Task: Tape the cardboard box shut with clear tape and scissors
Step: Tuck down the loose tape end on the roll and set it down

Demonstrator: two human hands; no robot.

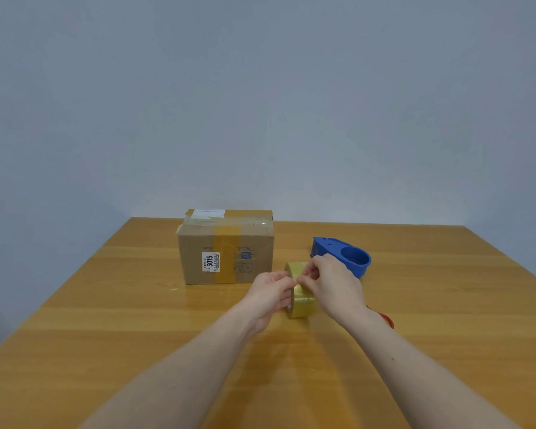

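Observation:
A brown cardboard box (226,247) stands at the far middle of the wooden table (106,320), with old tape across its top and a white label on its front. A roll of clear yellowish tape (300,300) stands on edge in front of the box's right corner. My left hand (271,297) grips the roll from the left. My right hand (334,281) comes from the right, its fingertips pinching at the top of the roll. A red object (387,320), perhaps the scissors' handle, pokes out from under my right wrist; the rest is hidden.
A blue tape dispenser (342,255) lies right of the box, just behind my right hand. A plain grey wall rises behind the table's far edge.

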